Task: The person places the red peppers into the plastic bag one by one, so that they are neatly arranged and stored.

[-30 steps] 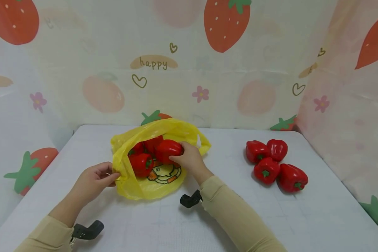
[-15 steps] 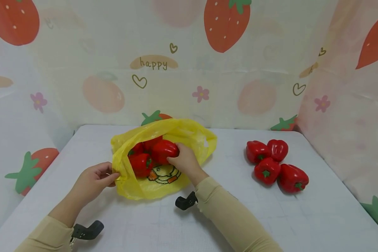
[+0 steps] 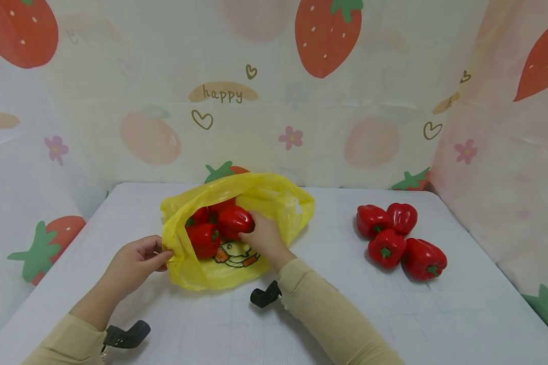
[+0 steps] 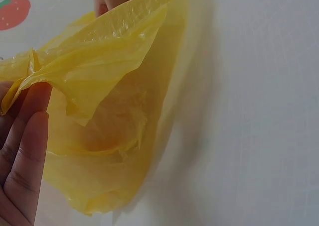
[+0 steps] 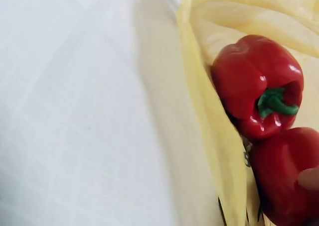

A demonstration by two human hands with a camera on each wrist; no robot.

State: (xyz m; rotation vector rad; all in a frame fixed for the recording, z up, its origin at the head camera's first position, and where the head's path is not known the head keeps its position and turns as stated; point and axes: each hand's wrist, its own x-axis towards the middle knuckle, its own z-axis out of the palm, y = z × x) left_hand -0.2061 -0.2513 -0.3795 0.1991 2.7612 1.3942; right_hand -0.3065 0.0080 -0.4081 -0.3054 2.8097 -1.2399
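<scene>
A yellow plastic bag [image 3: 228, 276] lies on the table with its mouth facing me and a cartoon duck print inside view. My left hand [image 3: 134, 261] pinches the left edge of its mouth between thumb and fingers. Inside the mouth, my right hand [image 3: 267, 238] grips a red bell pepper [image 3: 234, 222] from its right side. Another bell pepper [image 3: 203, 240] with a green stem sits in front of it, and more red ones show behind, partly hidden. In the right wrist view the gripped pepper [image 5: 286, 178] lies against a stemmed pepper [image 5: 259, 86].
To the right on the white table [image 3: 329, 284], several red bell peppers [image 3: 386, 248] sit in a cluster. A strawberry-print cloth [image 3: 274, 116] hangs behind and at both sides. Black camera mounts [image 3: 129, 334] stick out from both wrists.
My right hand has moved left, deeper into the bag, carrying the bell pepper toward the others. The bag's right edge has spread outward. My left hand stays put.
</scene>
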